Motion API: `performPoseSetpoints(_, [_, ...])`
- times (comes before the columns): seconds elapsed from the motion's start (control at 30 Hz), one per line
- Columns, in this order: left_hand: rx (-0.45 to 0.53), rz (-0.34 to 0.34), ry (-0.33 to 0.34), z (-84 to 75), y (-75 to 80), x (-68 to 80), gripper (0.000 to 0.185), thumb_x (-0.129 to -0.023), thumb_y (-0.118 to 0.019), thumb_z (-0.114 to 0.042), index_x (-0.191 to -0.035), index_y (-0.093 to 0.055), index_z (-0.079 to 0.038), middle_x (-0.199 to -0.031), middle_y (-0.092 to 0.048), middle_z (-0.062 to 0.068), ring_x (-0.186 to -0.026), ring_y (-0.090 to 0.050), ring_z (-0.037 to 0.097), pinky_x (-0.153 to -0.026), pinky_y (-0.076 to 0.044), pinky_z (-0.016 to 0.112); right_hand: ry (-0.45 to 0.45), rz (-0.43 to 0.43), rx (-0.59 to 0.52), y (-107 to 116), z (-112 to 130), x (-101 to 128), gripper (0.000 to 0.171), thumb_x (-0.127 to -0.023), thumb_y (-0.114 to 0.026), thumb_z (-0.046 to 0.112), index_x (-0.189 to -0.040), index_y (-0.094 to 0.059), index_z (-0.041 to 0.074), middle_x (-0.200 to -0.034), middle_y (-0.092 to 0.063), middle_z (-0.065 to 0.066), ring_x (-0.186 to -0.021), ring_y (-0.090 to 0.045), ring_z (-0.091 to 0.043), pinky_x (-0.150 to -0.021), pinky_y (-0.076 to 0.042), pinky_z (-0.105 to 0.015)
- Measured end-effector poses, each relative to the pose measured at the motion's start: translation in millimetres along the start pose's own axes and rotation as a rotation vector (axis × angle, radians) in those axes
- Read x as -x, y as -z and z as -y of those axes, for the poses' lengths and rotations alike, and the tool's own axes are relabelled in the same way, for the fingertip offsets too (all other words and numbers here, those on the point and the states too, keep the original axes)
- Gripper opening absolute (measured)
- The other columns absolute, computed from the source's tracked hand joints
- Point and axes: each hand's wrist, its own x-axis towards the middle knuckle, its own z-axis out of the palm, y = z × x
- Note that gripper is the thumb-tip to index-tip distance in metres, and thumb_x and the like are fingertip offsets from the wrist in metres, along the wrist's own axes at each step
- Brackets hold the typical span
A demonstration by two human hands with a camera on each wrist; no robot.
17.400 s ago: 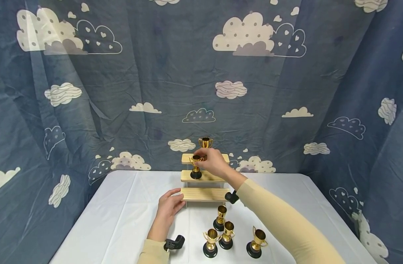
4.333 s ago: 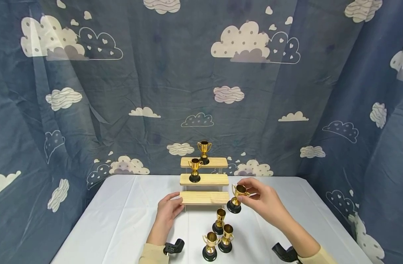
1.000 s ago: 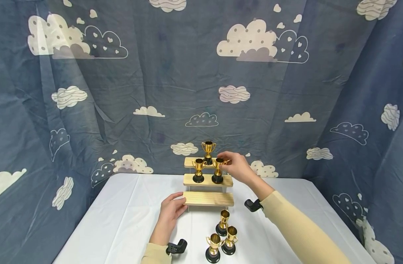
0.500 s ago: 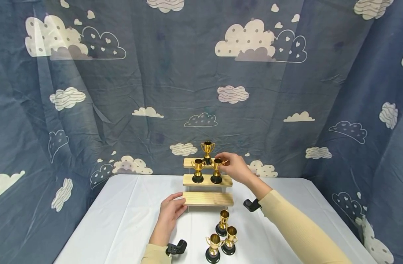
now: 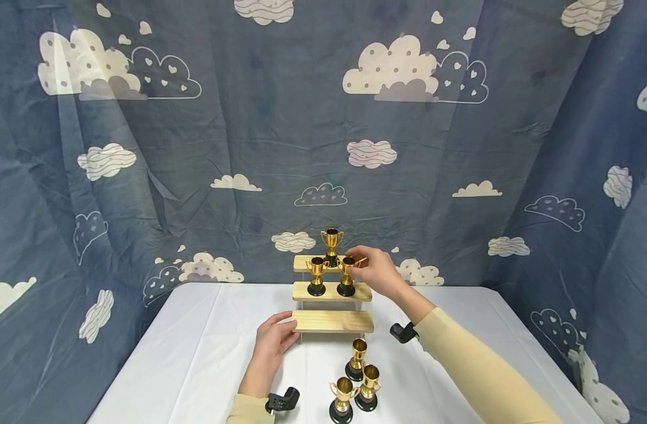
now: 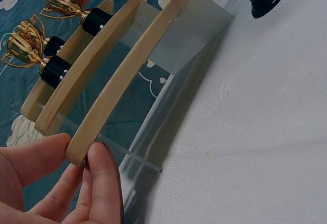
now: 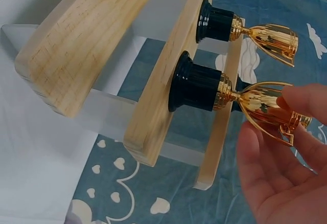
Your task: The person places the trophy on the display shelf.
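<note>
The right hand [image 5: 378, 271] is at the middle step [image 5: 332, 291] of the 3-step wooden stand [image 5: 332, 322], which sits toward the far edge of the desk [image 5: 196, 353]. Its fingers [image 7: 301, 104] pinch the near handle of a small gold trophy [image 5: 347, 275] whose black base already rests flat on that step, toward its right end. The right wrist view shows the cup upright on the wood with thumb and forefinger closed on the handle, so the step in hand looks like the placing of this trophy, at the point just before letting go.

A second trophy [image 5: 317, 275] stands on the same step toward its left end, just beside the held one, and a third trophy [image 5: 331, 247] stands on the top step [image 5: 307, 263] behind them. The bottom step [image 5: 334, 321] carries nothing.

The left hand [image 5: 272, 347] steadies the stand: its fingers [image 6: 102, 183] and thumb grip the left end of the bottom step, as the left wrist view shows.

3 loose trophies [image 5: 357, 377] stand in a cluster on the desk near its front edge, below the stand's right half.

By my reading, the next move calls for a gentle parting of the right fingers, drawn away sideways so the handle is not snagged and the neighbouring cup is not knocked. After that the hand would have to come down toward the front-edge cluster, with the bottom step the only one left bare.
</note>
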Motion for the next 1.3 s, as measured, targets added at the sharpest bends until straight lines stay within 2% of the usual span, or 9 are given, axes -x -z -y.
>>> performPoseSetpoints(0.3, [0.002,-0.013,-0.001,2.1,-2.0,0.0,0.044,-0.085,-0.07,0.004,-0.128,-0.061,0.006,-0.102,-0.069,0.017,-0.082,-0.069,0.017,-0.072,-0.06,0.029,-0.011,0.0,0.005,1.1,0.9,4.0,0.039,-0.089,-0.077,0.02,-0.126,-0.068,0.016,-0.111,-0.069,0.001,-0.093,-0.068,-0.02,-0.078,-0.058,-0.04])
performPoseSetpoints(0.47, [0.001,-0.012,-0.003,1.8,-2.6,0.7,0.044,-0.085,-0.07,0.004,-0.129,-0.061,0.006,-0.104,-0.069,0.017,-0.082,-0.069,0.018,-0.072,-0.06,0.029,-0.007,0.012,-0.001,2.9,0.3,6.5,0.044,-0.089,-0.076,0.02,-0.131,-0.065,0.016,-0.114,-0.068,-0.002,-0.098,-0.068,-0.023,-0.079,-0.058,-0.042])
performPoseSetpoints(0.77, [0.0,-0.019,0.002,2.9,-0.2,1.1,0.045,-0.085,-0.07,0.004,-0.129,-0.06,0.006,-0.104,-0.069,0.018,-0.083,-0.07,0.018,-0.072,-0.06,0.029,0.037,0.013,0.056,9.6,4.9,11.1,0.051,-0.088,-0.077,0.021,-0.136,-0.06,0.023,-0.127,-0.064,-0.007,-0.109,-0.063,-0.026,-0.084,-0.056,-0.046])
performPoseSetpoints(1.03, [-0.006,-0.015,0.007,0.8,0.0,2.1,0.045,-0.086,-0.07,0.004,-0.13,-0.06,0.006,-0.105,-0.069,0.018,-0.083,-0.07,0.018,-0.073,-0.06,0.029,0.093,0.001,0.11,20.6,14.1,15.0,0.053,-0.088,-0.077,0.021,-0.137,-0.059,0.017,-0.132,-0.061,-0.012,-0.111,-0.062,-0.032,-0.084,-0.055,-0.05])
performPoseSetpoints(1.13, [-0.013,-0.013,0.007,-0.6,-0.8,2.6,0.045,-0.087,-0.07,0.003,-0.13,-0.06,0.005,-0.107,-0.069,0.018,-0.084,-0.07,0.018,-0.074,-0.06,0.029,0.11,-0.02,0.127,25.3,17.9,17.8,0.053,-0.087,-0.078,0.02,-0.136,-0.06,0.017,-0.129,-0.062,-0.01,-0.11,-0.063,-0.032,-0.103,-0.041,-0.057])
performPoseSetpoints(1.27, [-0.013,-0.017,0.001,-0.9,-1.8,2.8,0.044,-0.086,-0.07,0.004,-0.129,-0.061,0.006,-0.105,-0.069,0.018,-0.083,-0.069,0.018,-0.073,-0.06,0.029,0.122,-0.034,0.133,31.8,23.1,23.5,0.054,-0.086,-0.08,0.02,-0.136,-0.06,0.017,-0.128,-0.062,-0.009,-0.109,-0.064,-0.033,-0.105,-0.041,-0.056])
performPoseSetpoints(1.3, [-0.012,-0.018,0.0,-0.6,-2.0,2.9,0.043,-0.086,-0.069,0.004,-0.128,-0.061,0.006,-0.105,-0.069,0.018,-0.083,-0.069,0.018,-0.073,-0.06,0.029,0.124,-0.035,0.132,33.4,24.3,25.2,0.054,-0.086,-0.08,0.02,-0.136,-0.06,0.017,-0.128,-0.062,-0.01,-0.109,-0.064,-0.033,-0.098,-0.048,-0.052])
